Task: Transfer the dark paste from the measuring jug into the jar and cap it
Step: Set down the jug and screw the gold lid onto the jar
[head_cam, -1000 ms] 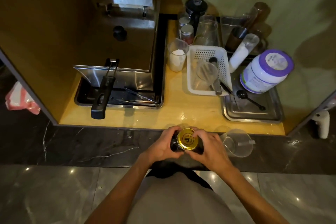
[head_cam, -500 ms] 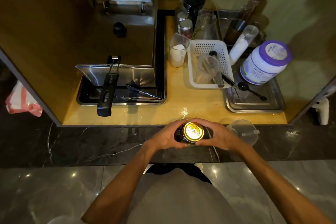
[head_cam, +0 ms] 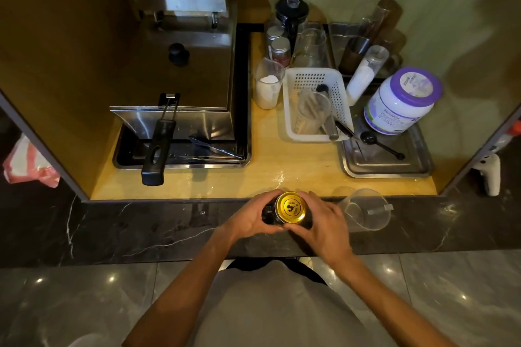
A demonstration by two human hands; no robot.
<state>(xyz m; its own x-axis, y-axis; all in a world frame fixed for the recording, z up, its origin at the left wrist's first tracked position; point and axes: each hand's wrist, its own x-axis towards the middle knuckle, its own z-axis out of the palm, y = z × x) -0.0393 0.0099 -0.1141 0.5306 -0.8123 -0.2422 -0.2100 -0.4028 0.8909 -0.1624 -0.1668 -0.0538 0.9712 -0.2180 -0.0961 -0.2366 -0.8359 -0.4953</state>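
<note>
A dark jar point(head_cam: 269, 213) stands on the black marble ledge at the counter's front edge, with a gold lid point(head_cam: 291, 207) on top. My left hand point(head_cam: 251, 218) wraps the jar's left side. My right hand point(head_cam: 324, 222) cups the right side, fingers against the lid's rim. The jar's body is mostly hidden by both hands. The clear measuring jug point(head_cam: 365, 210) stands just right of my right hand and looks empty.
A steel fryer point(head_cam: 180, 70) with a black basket handle point(head_cam: 156, 149) fills the left. A white basket point(head_cam: 317, 104), a cup of white powder point(head_cam: 267, 87), a purple-lidded tub point(head_cam: 400, 101) and a black scoop point(head_cam: 379, 144) on a steel tray point(head_cam: 389, 166) crowd the right.
My hands have stayed on the jar, and the right one has shifted round the lid. The view has drifted slightly, so the jar sits a little farther from me.
</note>
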